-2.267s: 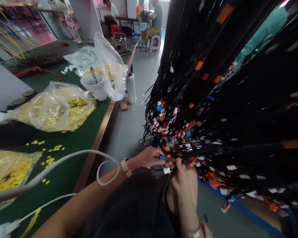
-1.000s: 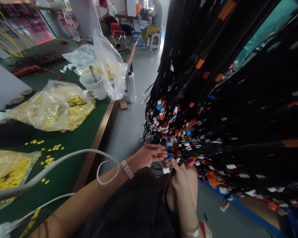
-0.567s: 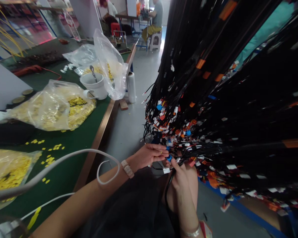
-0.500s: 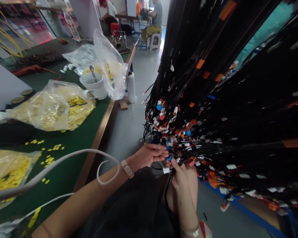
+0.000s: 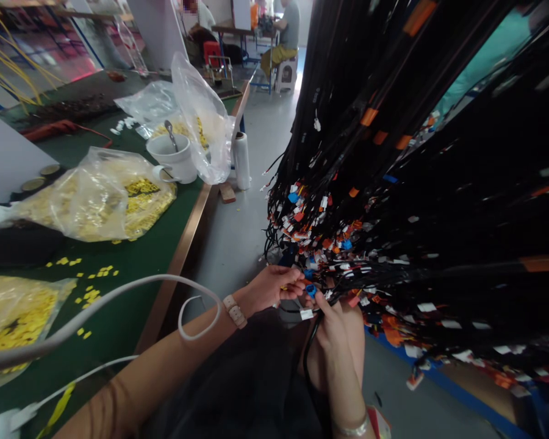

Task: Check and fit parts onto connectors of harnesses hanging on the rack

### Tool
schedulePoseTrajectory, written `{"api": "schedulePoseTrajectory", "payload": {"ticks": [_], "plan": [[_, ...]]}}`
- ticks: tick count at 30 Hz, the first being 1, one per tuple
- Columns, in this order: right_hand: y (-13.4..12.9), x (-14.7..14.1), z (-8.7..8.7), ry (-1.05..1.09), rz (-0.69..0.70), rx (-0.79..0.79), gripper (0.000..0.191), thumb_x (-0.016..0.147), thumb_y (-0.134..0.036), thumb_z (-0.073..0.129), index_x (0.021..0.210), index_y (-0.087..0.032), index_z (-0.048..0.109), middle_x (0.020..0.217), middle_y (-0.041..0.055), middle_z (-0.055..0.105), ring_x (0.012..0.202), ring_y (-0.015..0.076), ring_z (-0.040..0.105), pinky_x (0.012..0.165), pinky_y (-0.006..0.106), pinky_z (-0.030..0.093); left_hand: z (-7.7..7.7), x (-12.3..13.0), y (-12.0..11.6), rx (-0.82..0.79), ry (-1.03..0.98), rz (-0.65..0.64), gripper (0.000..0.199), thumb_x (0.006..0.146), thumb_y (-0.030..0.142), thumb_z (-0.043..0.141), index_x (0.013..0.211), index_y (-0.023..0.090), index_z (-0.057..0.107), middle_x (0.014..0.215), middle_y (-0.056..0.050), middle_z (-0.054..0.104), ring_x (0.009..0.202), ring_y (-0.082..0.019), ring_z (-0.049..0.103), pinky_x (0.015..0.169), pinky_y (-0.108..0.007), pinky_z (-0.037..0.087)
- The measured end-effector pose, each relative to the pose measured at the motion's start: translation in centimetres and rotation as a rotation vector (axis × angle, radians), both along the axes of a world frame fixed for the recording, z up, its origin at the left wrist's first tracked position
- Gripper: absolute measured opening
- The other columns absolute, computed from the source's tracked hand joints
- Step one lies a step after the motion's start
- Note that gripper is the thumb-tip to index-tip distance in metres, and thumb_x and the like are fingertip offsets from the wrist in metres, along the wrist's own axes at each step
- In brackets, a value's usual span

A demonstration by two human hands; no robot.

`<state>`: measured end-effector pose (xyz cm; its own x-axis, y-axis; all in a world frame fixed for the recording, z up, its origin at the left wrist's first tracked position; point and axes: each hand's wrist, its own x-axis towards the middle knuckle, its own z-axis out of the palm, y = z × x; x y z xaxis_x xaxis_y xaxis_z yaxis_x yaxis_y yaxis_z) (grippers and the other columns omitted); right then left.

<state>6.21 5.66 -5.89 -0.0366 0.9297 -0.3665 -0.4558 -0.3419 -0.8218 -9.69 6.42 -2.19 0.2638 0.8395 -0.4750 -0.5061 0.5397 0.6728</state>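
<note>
My right hand (image 5: 332,326) is closed on a blue connector (image 5: 311,291), pinched at its fingertips by the end of a black wiring harness. Just left of it, my left hand (image 5: 279,285) has its fingers curled inward. A bit of yellow shows in that palm, like the small yellow pieces (image 5: 91,297) scattered on the bench; how many it holds is hidden. Another blue connector (image 5: 308,274) sits right by the left fingertips. A white tag (image 5: 306,314) hangs on a cable below both hands.
Thick hanging bundles of black harnesses (image 5: 393,183) fill the right side. On the green bench (image 5: 132,268) at left are plastic bags of yellow pieces (image 5: 141,207) and a white mug (image 5: 176,160) with a spoon. A white cable (image 5: 165,278) loops over my left forearm. People sit farther back.
The fingers of my left hand have curled in from a straighter pose, drawing slightly back from the blue connector. The right hand stays in place, still holding it.
</note>
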Motion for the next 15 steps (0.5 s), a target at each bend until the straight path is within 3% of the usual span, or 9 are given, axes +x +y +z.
{"api": "schedulePoseTrajectory", "payload": {"ticks": [6,15], "plan": [[-0.06,0.10,-0.11,-0.057,0.002,-0.002,0.051,0.057,-0.033,0.077,0.104,-0.022,0.060,0.083,0.0022,0.069,0.071,0.0203,0.064,0.060,0.031,0.052,-0.07,0.07,0.03,0.039,0.030,-0.020,0.033,0.071,0.040,0.071,0.075,0.008,0.062,0.055,0.003,0.054,0.046,-0.003,0.046,0.047,-0.017,0.035],[-0.07,0.01,-0.13,0.003,-0.005,-0.009,0.053,0.058,-0.028,0.077,0.107,-0.024,0.059,0.083,-0.0012,0.068,0.065,0.0173,0.062,0.059,0.029,0.052,0.74,-0.08,-0.21,0.109,0.040,-0.068,0.036,0.067,0.036,0.075,0.089,0.008,0.066,0.081,-0.007,0.066,0.070,-0.011,0.060,0.070,-0.026,0.045]]}}
